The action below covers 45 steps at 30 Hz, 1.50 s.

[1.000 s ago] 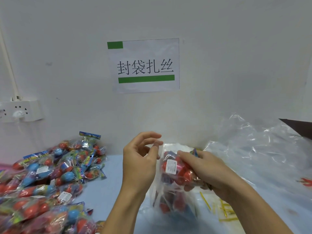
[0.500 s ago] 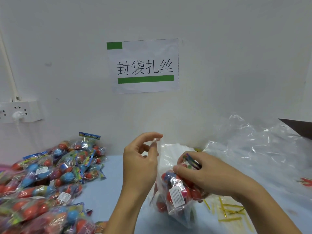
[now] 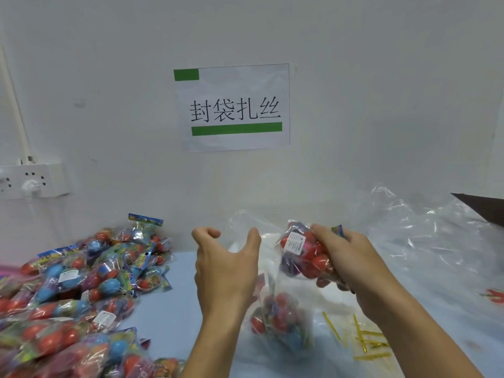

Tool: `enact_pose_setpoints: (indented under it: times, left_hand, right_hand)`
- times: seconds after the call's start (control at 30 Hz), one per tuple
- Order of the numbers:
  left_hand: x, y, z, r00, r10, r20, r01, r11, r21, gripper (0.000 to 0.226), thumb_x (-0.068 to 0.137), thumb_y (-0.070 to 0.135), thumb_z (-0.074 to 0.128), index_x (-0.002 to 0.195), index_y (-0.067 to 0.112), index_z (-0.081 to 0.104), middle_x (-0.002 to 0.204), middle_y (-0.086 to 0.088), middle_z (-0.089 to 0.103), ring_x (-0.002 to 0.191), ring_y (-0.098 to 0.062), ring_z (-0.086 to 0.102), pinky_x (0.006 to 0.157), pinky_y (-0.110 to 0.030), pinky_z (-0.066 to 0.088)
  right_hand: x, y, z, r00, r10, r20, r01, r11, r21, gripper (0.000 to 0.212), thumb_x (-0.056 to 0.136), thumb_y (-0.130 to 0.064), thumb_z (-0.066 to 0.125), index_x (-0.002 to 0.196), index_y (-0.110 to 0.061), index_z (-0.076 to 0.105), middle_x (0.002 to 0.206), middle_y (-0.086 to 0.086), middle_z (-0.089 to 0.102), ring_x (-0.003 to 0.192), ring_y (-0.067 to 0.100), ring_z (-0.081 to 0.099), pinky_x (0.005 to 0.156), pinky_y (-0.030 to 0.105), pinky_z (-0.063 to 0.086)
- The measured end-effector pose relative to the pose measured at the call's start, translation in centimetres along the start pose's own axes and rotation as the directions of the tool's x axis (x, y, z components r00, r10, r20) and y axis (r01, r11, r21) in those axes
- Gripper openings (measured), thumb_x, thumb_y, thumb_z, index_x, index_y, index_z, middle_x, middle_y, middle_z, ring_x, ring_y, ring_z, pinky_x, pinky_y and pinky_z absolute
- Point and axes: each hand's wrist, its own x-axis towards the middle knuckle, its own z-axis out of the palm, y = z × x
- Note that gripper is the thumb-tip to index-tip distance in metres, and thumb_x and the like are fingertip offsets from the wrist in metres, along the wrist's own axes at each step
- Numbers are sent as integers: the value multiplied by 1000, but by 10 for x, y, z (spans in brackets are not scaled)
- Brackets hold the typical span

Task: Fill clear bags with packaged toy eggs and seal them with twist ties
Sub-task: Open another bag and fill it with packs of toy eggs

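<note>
Egg pack [image 3: 305, 255] gripped in right hand [image 3: 346, 257], over clear bag [image 3: 275, 317].

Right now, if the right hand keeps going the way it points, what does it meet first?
Likely the clear bag: the right hand, gripping an egg pack, points left toward its open mouth, held by the left hand. Depth is uncertain.

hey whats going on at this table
A person is bagging packaged toy eggs. The right hand grips a pack of eggs at the mouth of a clear bag, which already holds some eggs. The left hand is at the bag's top edge, fingers curled; whether it grips the plastic is unclear. More packs are piled to the left, and gold twist ties lie unused on the table.
</note>
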Motion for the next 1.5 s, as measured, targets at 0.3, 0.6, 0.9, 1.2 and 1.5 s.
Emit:
enact_pose_setpoints:
  times: [0.3, 0.6, 0.9, 1.2, 1.5]
  left_hand:
    - [-3, 1, 0, 955, -158, 252, 178, 982, -58, 38, 88, 6, 68, 111, 24, 42, 94, -6, 64, 69, -22, 72, 66, -40, 63]
    - [-4, 4, -6, 924, 31, 382, 3, 996, -88, 69, 76, -14, 44, 99, 51, 37, 103, 0, 67, 66, -20, 71, 48, -35, 55]
    - [-4, 0, -3, 846, 176, 503, -198, 980, -9, 41, 81, 0, 58, 104, 34, 59, 101, 8, 68, 90, -12, 68, 57, -23, 48]
    - [0, -10, -4, 829, 200, 522, -346, 917, 199, 51, 87, 3, 60, 124, 37, 50, 129, 12, 55, 79, -14, 56, 72, -24, 52]
    - [-3, 0, -10, 798, 309, 518, -449, 878, 168, 59, 84, 3, 51, 129, 41, 49, 125, 19, 60, 60, -4, 54, 61, -13, 43]
  right_hand:
    - [-8, -7, -23, 873, 76, 482, -74, 997, -23, 30, 76, -50, 69, 80, -22, 79, 71, 14, 67, 49, 20, 56, 43, 23, 34]
    - [-1, -9, -19, 993, -78, 90, 43, 941, 337, 34, 91, -45, 60, 80, -20, 80, 75, 9, 69, 47, 13, 55, 50, 29, 33]
    - [-6, -5, 7, 986, 19, 166, -45, 987, 157, 39, 97, -40, 56, 74, -13, 73, 66, 16, 66, 45, 22, 58, 42, 22, 26]
    - [-1, 4, 10, 995, 59, 77, -57, 998, -27, 41, 104, -30, 47, 80, -7, 71, 59, 12, 71, 46, 24, 68, 35, 13, 37]
    - [6, 17, 18, 957, -227, -181, 142, 910, -389, 30, 94, -45, 53, 78, -20, 56, 76, -1, 65, 70, 23, 65, 64, 37, 53]
